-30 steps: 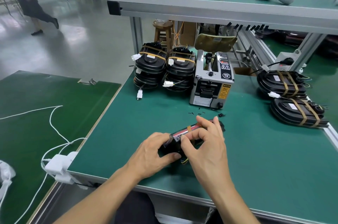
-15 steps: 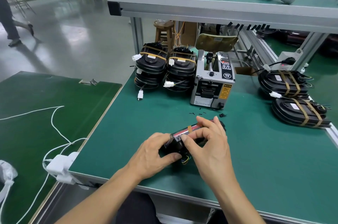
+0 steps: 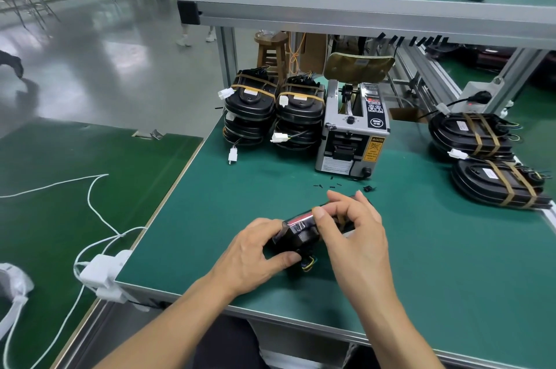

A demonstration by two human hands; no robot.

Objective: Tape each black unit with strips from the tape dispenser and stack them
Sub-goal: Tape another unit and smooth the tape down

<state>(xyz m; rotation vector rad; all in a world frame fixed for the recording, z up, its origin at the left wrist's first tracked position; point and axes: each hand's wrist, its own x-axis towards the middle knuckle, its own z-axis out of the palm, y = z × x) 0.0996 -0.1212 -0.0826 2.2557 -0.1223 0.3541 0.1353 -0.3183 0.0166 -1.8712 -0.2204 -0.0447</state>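
**Both hands on one black unit at the near edge of the bench**

The left hand (image 3: 255,251) holds a black unit (image 3: 301,233) in a curled grip, thumb under its near end and fingers over its left side. The right hand (image 3: 355,236) pinches the same unit from the right, thumb pressed on its top edge and fingers curled over the far side. The unit stands tilted on its edge on the green bench (image 3: 436,263), near the middle of the near side, with coloured wires (image 3: 307,263) showing below it.

Just beyond the hands, small black scraps (image 3: 337,185) lie on the mat. Farther back stands the grey tape dispenser (image 3: 352,134), with a roll of amber tape (image 3: 358,67) on top. To its left, touching it, are two stacks of taped units (image 3: 273,109), white connectors hanging from them. At the far right lie two more taped stacks (image 3: 487,161), side by side. A white cable (image 3: 90,197) runs across the neighbouring bench on the left.
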